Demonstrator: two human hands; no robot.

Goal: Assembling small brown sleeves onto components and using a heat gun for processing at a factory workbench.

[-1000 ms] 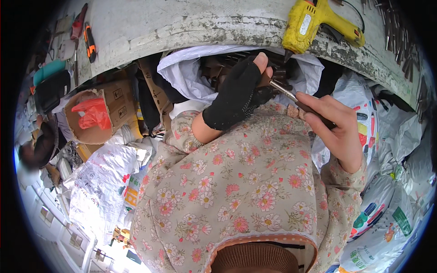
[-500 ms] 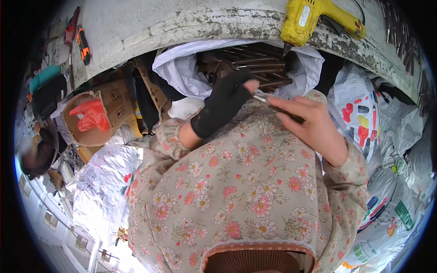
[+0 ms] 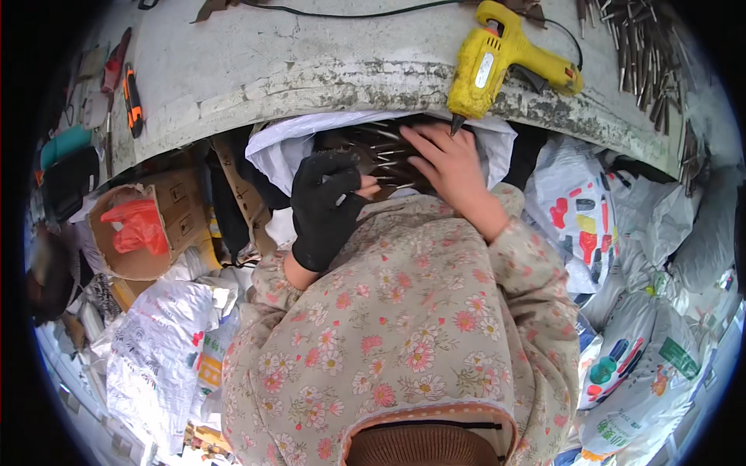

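Just above the middle of the frame we see our right hand [image 3: 449, 167], bare, lying flat with fingers spread on a dark bundle of thin metal spikes [image 3: 379, 151], touching it without gripping. The bundle sits in a white plastic bag [image 3: 289, 147] just below the edge of the grey concrete surface [image 3: 311, 54]. Our left hand [image 3: 330, 202], in a black fingerless glove, is curled beside the bundle's left side; we cannot tell whether it grips anything. A yellow glue gun [image 3: 497, 54] lies on the surface at upper right, above the right hand.
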